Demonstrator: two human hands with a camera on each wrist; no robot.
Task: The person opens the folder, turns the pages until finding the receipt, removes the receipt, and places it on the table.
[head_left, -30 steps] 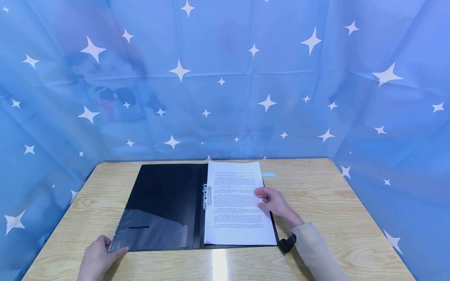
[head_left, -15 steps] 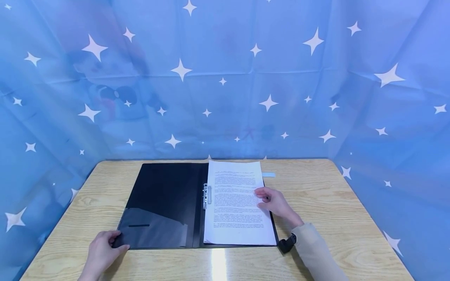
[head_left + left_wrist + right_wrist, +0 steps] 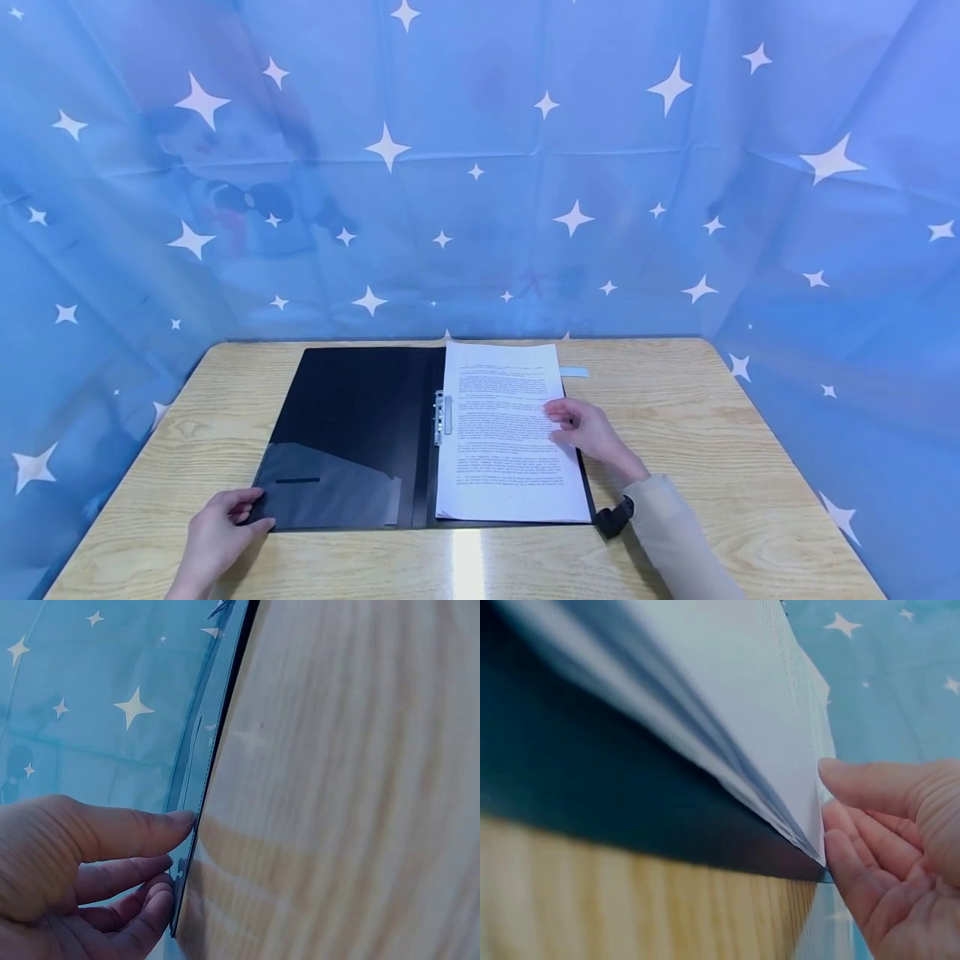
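Note:
A black folder (image 3: 360, 396) lies spread out on the wooden table, with a clear pocket (image 3: 330, 492) low on its left cover. Printed sheets (image 3: 510, 450) in a stack cover its right side, next to a metal clip (image 3: 442, 417) by the spine. My left hand (image 3: 221, 533) holds the near left corner of the cover, thumb at the front edge and curled fingers at the side edge (image 3: 97, 877). Over the right edge of the sheets, my right hand (image 3: 592, 429) rests with loosely bent fingers; the right wrist view shows its fingertips (image 3: 832, 844) touching that edge, thumb apart.
A pale blue strip (image 3: 574, 372) sticks out beyond the folder's upper right edge. Blue curtains with white stars (image 3: 573, 218) hang behind the wooden table (image 3: 697, 450) and at both sides. A black wrist camera (image 3: 613, 518) sits near the folder's lower right corner.
My left hand has moved slightly up and right, and its fingers now cover the cover's near left corner, which showed a bright edge before. The right hand and the sheets stay put.

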